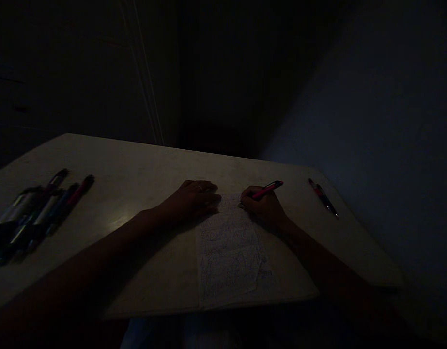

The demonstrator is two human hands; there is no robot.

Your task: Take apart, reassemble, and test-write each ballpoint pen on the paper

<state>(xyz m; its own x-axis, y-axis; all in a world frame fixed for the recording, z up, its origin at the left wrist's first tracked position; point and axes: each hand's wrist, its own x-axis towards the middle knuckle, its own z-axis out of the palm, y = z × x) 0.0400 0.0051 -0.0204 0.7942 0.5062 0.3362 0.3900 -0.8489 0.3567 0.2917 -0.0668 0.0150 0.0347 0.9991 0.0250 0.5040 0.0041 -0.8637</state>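
Observation:
A creased sheet of paper (228, 252) covered in dense scribbles lies on the table in front of me, its near end at the front edge. My left hand (194, 199) rests flat across the sheet's upper left side, fingers stretched out, with a ring on one finger. At the upper right of the paper, my right hand (261, 206) is closed around a red and black pen (269, 189). The pen's tip is down at the paper; whether it touches is too dark to tell.
Several pens and markers (38, 208) lie in a blurred cluster on the table (136, 160) at left. Another red and black pen (323, 198) lies near the right edge. A wall (383, 145) stands along the right side. The room is very dark.

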